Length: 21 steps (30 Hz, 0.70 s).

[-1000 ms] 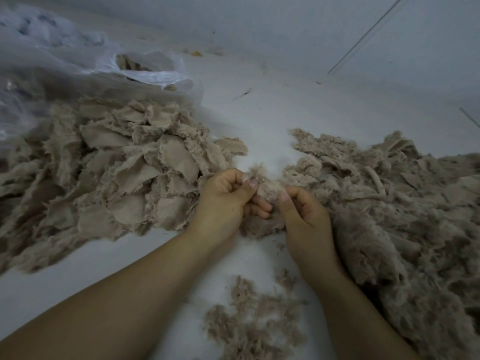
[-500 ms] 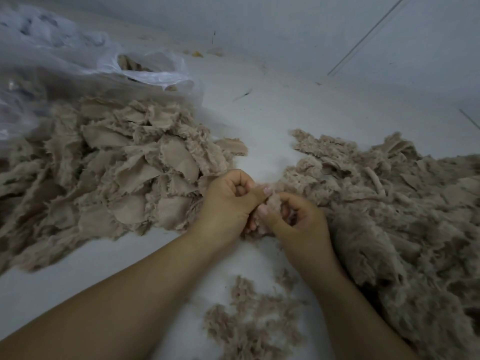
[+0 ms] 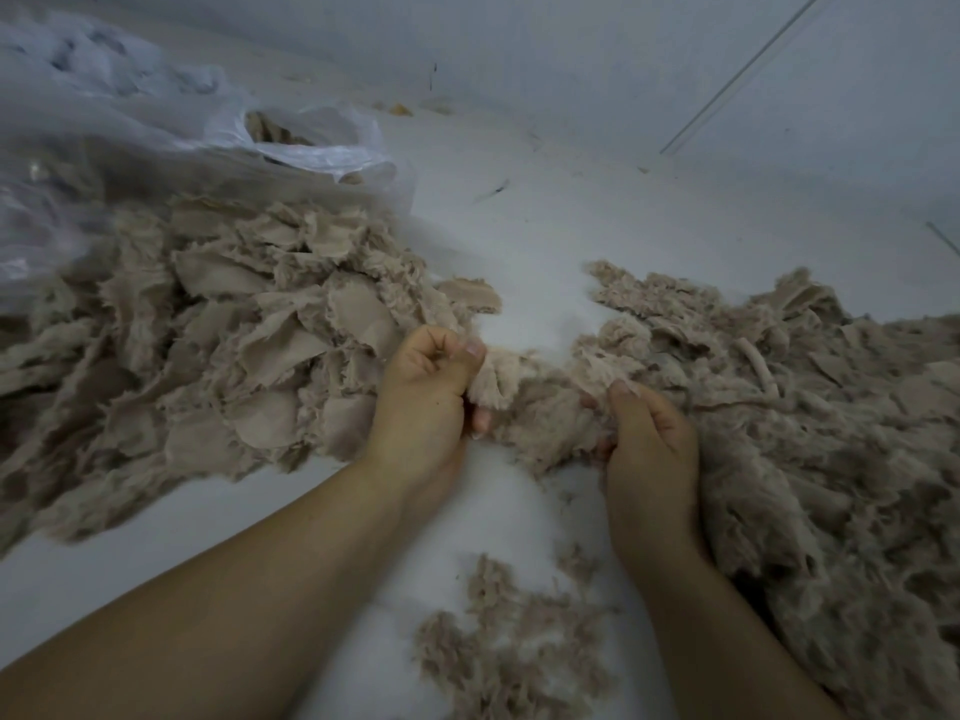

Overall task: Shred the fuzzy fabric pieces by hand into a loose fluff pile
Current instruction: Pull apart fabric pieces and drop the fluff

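Over white floor (image 3: 519, 283), left hand (image 3: 423, 402) and right hand (image 3: 649, 449) each pinch one stretched fuzzy fabric piece (image 3: 540, 413).

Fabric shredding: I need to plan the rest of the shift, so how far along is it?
Done: a large fluff pile lies on the right and a small fluff patch near the bottom. In hand: the left hand and right hand each grip a fuzzy piece, pulling it apart. Left: a big heap of whole pieces on the left, with more in the plastic bag. Roughly halfway, I'd judge.
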Tool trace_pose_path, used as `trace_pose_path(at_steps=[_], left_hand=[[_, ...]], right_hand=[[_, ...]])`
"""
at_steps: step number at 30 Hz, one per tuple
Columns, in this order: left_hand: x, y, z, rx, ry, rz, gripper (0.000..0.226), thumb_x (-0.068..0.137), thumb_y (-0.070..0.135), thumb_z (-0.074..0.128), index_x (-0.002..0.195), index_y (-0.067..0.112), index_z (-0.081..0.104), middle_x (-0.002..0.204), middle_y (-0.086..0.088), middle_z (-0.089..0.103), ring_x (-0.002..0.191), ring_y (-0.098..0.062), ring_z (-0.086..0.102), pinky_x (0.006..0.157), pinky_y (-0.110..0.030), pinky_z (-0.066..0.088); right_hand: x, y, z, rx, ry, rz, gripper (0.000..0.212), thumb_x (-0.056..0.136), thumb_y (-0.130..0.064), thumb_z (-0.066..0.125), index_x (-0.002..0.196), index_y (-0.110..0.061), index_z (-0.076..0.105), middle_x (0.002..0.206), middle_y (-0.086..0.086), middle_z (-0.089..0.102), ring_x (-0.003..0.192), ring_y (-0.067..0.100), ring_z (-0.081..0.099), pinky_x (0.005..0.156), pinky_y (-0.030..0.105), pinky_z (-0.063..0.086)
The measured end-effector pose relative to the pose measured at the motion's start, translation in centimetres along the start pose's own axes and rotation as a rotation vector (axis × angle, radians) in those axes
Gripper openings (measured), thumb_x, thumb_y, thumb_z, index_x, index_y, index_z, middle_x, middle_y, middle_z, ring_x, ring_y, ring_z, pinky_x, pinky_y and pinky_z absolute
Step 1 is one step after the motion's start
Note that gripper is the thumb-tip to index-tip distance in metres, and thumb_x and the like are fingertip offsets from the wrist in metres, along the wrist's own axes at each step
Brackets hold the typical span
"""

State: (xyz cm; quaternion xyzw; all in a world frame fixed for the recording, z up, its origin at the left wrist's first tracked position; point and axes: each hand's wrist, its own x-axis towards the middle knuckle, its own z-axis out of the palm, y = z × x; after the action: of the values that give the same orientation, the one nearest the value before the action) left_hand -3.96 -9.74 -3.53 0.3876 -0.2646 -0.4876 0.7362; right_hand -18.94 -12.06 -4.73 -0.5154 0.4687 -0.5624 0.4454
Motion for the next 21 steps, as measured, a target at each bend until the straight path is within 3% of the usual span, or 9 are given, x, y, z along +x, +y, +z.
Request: trace_pose_path(at_steps=[5,7,9,11,13,14,16,19,21], left_hand=[[-0.3,0.0,0.3,-0.076,-0.106,-0.036,0.018,0.091,-0.006,0.052,0.087,0.011,0.048,0.054,-0.004,0.06,0.042,-0.016,0.054,0.041,-0.022,0.045],[-0.5,-0.1,0.4,-0.045,-0.179,-0.054,0.026,0.08,-0.003,0.061,0.101,0.01,0.054,0.064,-0.004,0.069,0.052,-0.014,0.063,0.05,-0.023,0.052],[-0.6,-0.5,0.3,0.061,-0.216,-0.056,0.033,0.079,-0.003,0.065,0.108,0.01,0.057,0.069,-0.008,0.069,0.053,-0.012,0.064,0.049,-0.02,0.05],[-0.6,-1.0,0.3,0.201,-0.192,-0.036,0.029,0.084,-0.007,0.065,0.105,0.013,0.061,0.071,-0.013,0.064,0.051,-0.013,0.059,0.046,-0.019,0.045],[-0.6,-1.3,0.3,0.256,-0.158,-0.019,0.026,0.086,-0.007,0.065,0.101,0.015,0.065,0.075,-0.009,0.066,0.058,-0.016,0.061,0.052,-0.023,0.048],[-0.7,-1.4,0.2,0.264,-0.147,-0.004,0.025,0.087,-0.007,0.064,0.099,0.016,0.067,0.077,-0.006,0.069,0.063,-0.016,0.064,0.054,-0.025,0.051],[-0.7,-1.4,0.1,0.301,-0.118,0.035,0.032,0.088,-0.007,0.06,0.091,0.022,0.071,0.078,-0.003,0.07,0.065,-0.015,0.065,0.054,-0.025,0.051],[-0.7,-1.1,0.1,0.322,-0.074,0.045,0.029,0.086,0.001,0.063,0.076,0.026,0.071,0.071,-0.006,0.066,0.062,-0.018,0.059,0.055,-0.028,0.048],[-0.7,-0.9,0.1,0.293,-0.085,-0.002,0.02,0.081,0.007,0.065,0.071,0.024,0.068,0.066,-0.007,0.061,0.057,-0.016,0.056,0.052,-0.026,0.045]], right_hand=[[-0.2,-0.1,0.2,-0.007,-0.026,-0.042,0.047,0.092,-0.031,0.051,0.076,0.013,0.047,0.063,0.016,0.044,0.058,0.023,0.039,0.053,0.029,0.033],[-0.3,-0.2,0.2,0.006,-0.042,-0.058,0.049,0.09,-0.031,0.05,0.082,0.018,0.05,0.072,0.036,0.05,0.06,0.035,0.046,0.062,0.035,0.04],[-0.3,-0.1,0.2,-0.021,-0.066,-0.073,0.046,0.089,-0.028,0.049,0.083,0.018,0.052,0.084,0.042,0.052,0.07,0.05,0.049,0.068,0.036,0.042],[-0.3,-0.1,0.2,-0.031,-0.112,-0.079,0.038,0.089,-0.028,0.049,0.073,0.006,0.057,0.072,0.03,0.055,0.065,0.043,0.049,0.065,0.032,0.041],[-0.5,-0.2,0.1,-0.032,-0.22,-0.096,0.032,0.093,-0.031,0.053,0.069,-0.015,0.067,0.063,0.003,0.063,0.058,0.018,0.058,0.06,0.023,0.047],[-0.7,-0.3,0.1,-0.041,-0.276,-0.107,0.026,0.093,-0.032,0.058,0.073,-0.022,0.071,0.068,-0.002,0.068,0.062,0.011,0.064,0.059,0.02,0.05],[-0.8,-0.4,0.1,-0.082,-0.31,-0.113,0.017,0.09,-0.031,0.067,0.081,-0.019,0.073,0.075,0.001,0.073,0.069,0.015,0.068,0.059,0.027,0.055],[-0.6,-0.1,0.0,-0.1,-0.218,-0.113,0.04,0.099,-0.023,0.058,0.065,-0.003,0.051,0.057,0.009,0.046,0.051,0.017,0.041,0.049,0.031,0.036],[-0.4,-0.1,0.1,-0.094,-0.165,-0.105,0.046,0.103,-0.02,0.051,0.059,-0.01,0.038,0.054,0.001,0.032,0.051,0.012,0.028,0.048,0.026,0.026]])
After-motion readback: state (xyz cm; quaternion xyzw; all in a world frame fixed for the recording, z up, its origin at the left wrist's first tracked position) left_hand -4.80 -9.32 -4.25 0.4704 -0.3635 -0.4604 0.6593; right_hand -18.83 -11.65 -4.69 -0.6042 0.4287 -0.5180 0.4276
